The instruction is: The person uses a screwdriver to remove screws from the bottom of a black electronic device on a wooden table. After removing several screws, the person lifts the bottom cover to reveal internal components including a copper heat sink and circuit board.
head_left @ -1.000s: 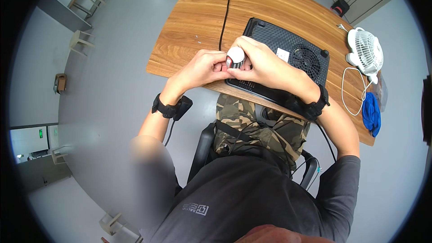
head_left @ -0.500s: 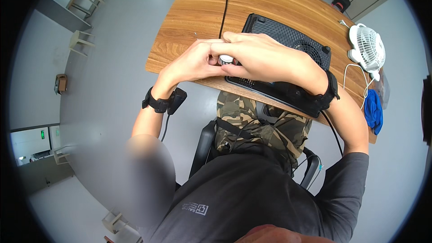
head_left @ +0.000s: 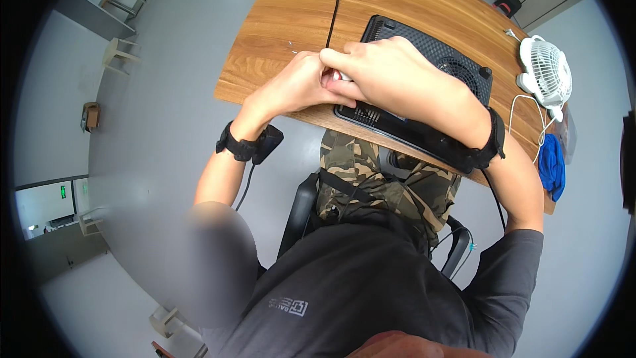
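Above the near left corner of a flat black cooling pad [head_left: 424, 53], my two hands come together. My left hand [head_left: 298, 83] is closed, fingers curled against the right hand. My right hand [head_left: 374, 69] is closed too, its fingers bent over the top. Between them a small white object [head_left: 342, 75] with a bit of red shows; the rest is hidden by the fingers, so its kind cannot be made out. The pad has a textured surface, corner feet and a round fan grille, and lies near the table's front edge.
On the wooden table [head_left: 285, 6], a black cable [head_left: 336, 6] runs back from near my hands. At the right stand a white desk fan [head_left: 546, 69] with a white cord and a blue cloth [head_left: 551, 166]. Small scraps [head_left: 292, 46] lie left of the cable.
Both hands have shifted slightly right and away from me, with the white object between them. The fingers have turned and now cover more of it.
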